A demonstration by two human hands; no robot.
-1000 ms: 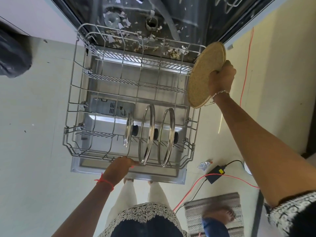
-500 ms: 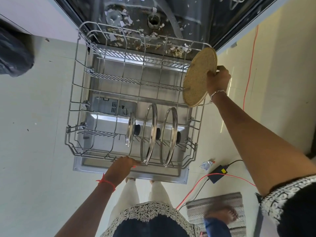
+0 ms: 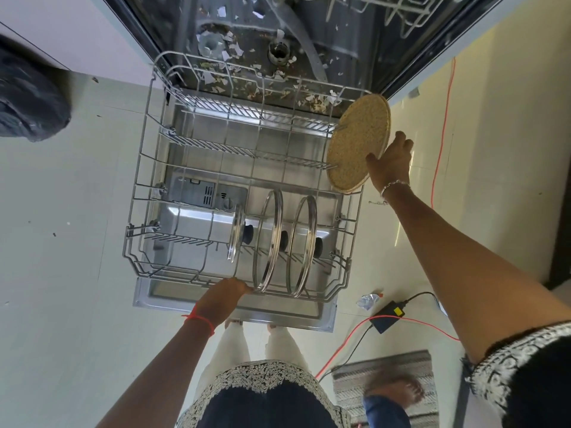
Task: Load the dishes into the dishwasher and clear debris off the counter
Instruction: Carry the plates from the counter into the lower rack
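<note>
The wire rack [image 3: 147,180] is sitting pulled out over the open dishwasher door [image 3: 234,313], filling the middle of the view. At about two o'clock on the rack, the right hand [image 3: 391,163] is holding a round woven mat [image 3: 355,143] on edge, with the thumb pressing on the mat's near face and the other fingers wrapping behind its rim. The mat is leaning over the rack's right wall, by the tips of the tine rows, and it is not possible to tell whether its lower edge is resting on the wires. At six o'clock the left hand [image 3: 221,296] is gripping the rack's front rail, its fingers curling over the wire. Three glass lids are standing upright in the front tine row, between five and six o'clock: a small lid [image 3: 236,233], a middle lid [image 3: 268,242] and a right lid [image 3: 302,245], spaced apart, their dark knobs pointing toward three o'clock. Paper scraps [image 3: 222,50] are lying scattered over the dishwasher floor at twelve o'clock. A black bag [image 3: 27,100] is sitting on the floor at ten o'clock, and a black adapter [image 3: 386,316] with a red cable [image 3: 441,143] is lying at four o'clock, near a striped rug [image 3: 386,369].
</note>
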